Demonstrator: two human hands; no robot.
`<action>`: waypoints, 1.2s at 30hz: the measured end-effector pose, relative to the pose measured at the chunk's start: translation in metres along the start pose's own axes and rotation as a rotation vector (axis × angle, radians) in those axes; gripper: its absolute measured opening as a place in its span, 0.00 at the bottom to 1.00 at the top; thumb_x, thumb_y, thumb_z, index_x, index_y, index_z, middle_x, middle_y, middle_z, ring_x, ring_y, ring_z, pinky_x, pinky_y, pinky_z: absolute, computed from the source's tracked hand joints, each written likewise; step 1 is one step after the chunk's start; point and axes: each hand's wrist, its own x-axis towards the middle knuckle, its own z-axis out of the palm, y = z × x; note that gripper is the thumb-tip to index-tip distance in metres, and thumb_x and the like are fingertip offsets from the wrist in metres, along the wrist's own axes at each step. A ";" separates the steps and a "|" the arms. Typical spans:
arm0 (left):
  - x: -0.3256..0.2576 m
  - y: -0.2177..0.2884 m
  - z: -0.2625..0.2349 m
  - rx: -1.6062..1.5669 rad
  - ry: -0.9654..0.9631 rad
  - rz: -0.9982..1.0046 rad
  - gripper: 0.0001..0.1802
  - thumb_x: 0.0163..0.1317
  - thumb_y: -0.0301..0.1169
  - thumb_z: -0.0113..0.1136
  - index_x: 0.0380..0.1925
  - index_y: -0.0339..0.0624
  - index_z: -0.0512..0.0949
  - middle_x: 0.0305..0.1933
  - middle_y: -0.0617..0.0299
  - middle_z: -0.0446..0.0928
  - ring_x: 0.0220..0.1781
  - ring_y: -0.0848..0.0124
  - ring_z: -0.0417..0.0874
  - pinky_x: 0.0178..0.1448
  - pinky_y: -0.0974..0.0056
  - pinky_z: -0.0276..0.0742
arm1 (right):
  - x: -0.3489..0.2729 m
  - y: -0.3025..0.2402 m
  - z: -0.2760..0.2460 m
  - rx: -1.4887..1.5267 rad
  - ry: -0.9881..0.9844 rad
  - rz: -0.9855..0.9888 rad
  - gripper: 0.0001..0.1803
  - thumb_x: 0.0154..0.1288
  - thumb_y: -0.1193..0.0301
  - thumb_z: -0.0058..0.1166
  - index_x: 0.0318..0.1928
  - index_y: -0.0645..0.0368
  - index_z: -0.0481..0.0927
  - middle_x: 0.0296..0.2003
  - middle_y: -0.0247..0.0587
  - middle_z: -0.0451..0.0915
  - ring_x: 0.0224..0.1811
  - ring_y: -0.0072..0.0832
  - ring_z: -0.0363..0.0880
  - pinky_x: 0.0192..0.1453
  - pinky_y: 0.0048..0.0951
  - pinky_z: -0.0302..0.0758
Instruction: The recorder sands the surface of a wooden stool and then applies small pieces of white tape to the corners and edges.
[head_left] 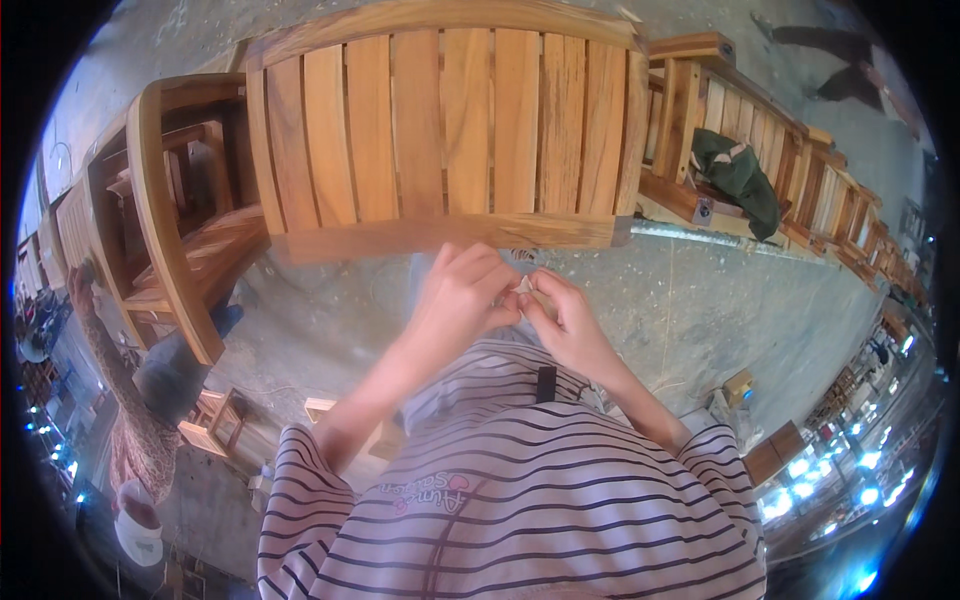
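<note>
In front of my body, my left hand (pixel 458 298) and my right hand (pixel 566 318) meet with bent fingers. Pinched between their fingertips is a small whitish piece (pixel 523 286), perhaps folded paper or cloth; its kind is too small to make out. Just beyond the hands lies a slatted wooden top (pixel 417 130) with a solid frame around its slats. Its near edge is close to my left knuckles.
A wooden armchair frame (pixel 165 220) stands at left, with a person in a patterned sleeve (pixel 105 350) beside it. More slatted furniture (pixel 745 105) runs along the right, a dark green cloth (pixel 745 185) draped on it. Small wooden frames (pixel 215 420) sit on the concrete floor (pixel 690 300).
</note>
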 end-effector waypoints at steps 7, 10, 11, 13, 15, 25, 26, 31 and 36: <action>0.005 0.006 0.026 -0.076 -0.108 0.061 0.14 0.41 0.26 0.70 0.29 0.41 0.78 0.28 0.62 0.77 0.40 0.63 0.78 0.43 0.59 0.66 | -0.018 0.016 -0.030 0.203 -0.188 0.220 0.08 0.71 0.73 0.49 0.42 0.66 0.77 0.35 0.40 0.79 0.39 0.23 0.75 0.41 0.25 0.71; 0.007 0.013 0.029 -0.120 -0.130 -0.014 0.14 0.42 0.26 0.71 0.31 0.41 0.80 0.30 0.60 0.78 0.41 0.62 0.79 0.46 0.61 0.68 | -0.021 0.021 -0.040 0.278 -0.199 0.215 0.10 0.72 0.72 0.48 0.44 0.67 0.78 0.36 0.37 0.80 0.40 0.20 0.75 0.43 0.24 0.72; 0.010 0.017 0.028 -0.219 -0.125 -0.093 0.13 0.44 0.26 0.71 0.32 0.40 0.81 0.31 0.60 0.79 0.40 0.64 0.80 0.47 0.62 0.69 | -0.022 0.023 -0.043 0.344 -0.170 0.203 0.11 0.71 0.70 0.50 0.44 0.67 0.78 0.36 0.43 0.82 0.40 0.25 0.79 0.47 0.27 0.73; 0.014 0.022 0.031 -0.312 -0.115 -0.170 0.11 0.47 0.26 0.70 0.33 0.39 0.82 0.32 0.59 0.81 0.40 0.65 0.81 0.48 0.63 0.71 | -0.020 0.022 -0.056 0.305 -0.186 0.244 0.12 0.71 0.70 0.51 0.45 0.67 0.78 0.37 0.41 0.82 0.41 0.24 0.78 0.47 0.26 0.73; 0.015 0.027 0.039 -0.451 -0.062 -0.268 0.09 0.53 0.25 0.69 0.35 0.37 0.83 0.34 0.59 0.82 0.38 0.68 0.82 0.49 0.65 0.74 | -0.021 0.020 -0.062 0.312 -0.153 0.203 0.11 0.71 0.70 0.51 0.44 0.67 0.78 0.36 0.41 0.81 0.41 0.22 0.77 0.46 0.25 0.72; 0.027 0.029 0.043 -0.419 -0.002 -0.235 0.06 0.58 0.26 0.68 0.35 0.37 0.84 0.33 0.59 0.83 0.36 0.71 0.82 0.46 0.68 0.75 | -0.035 0.025 -0.096 0.393 -0.345 0.235 0.11 0.71 0.69 0.51 0.41 0.67 0.77 0.34 0.35 0.78 0.40 0.20 0.73 0.47 0.24 0.71; 0.034 0.023 0.031 -0.404 0.046 -0.363 0.06 0.59 0.27 0.67 0.35 0.38 0.84 0.34 0.58 0.83 0.38 0.70 0.82 0.48 0.67 0.75 | -0.040 0.028 -0.099 0.364 -0.379 0.192 0.11 0.71 0.69 0.51 0.40 0.66 0.77 0.34 0.34 0.78 0.40 0.19 0.73 0.48 0.24 0.70; 0.104 -0.031 -0.026 0.380 0.284 -0.118 0.13 0.59 0.43 0.67 0.35 0.46 0.86 0.47 0.57 0.76 0.54 0.60 0.75 0.60 0.57 0.69 | -0.049 0.033 -0.107 0.356 -0.440 0.169 0.09 0.71 0.71 0.51 0.38 0.65 0.75 0.33 0.33 0.77 0.41 0.19 0.72 0.52 0.23 0.70; 0.175 -0.081 -0.032 0.584 0.254 -0.182 0.21 0.48 0.56 0.71 0.31 0.53 0.87 0.52 0.64 0.71 0.60 0.59 0.66 0.57 0.46 0.61 | -0.057 0.038 -0.114 0.352 -0.409 0.081 0.09 0.71 0.70 0.52 0.40 0.64 0.77 0.34 0.28 0.75 0.40 0.14 0.69 0.44 0.19 0.68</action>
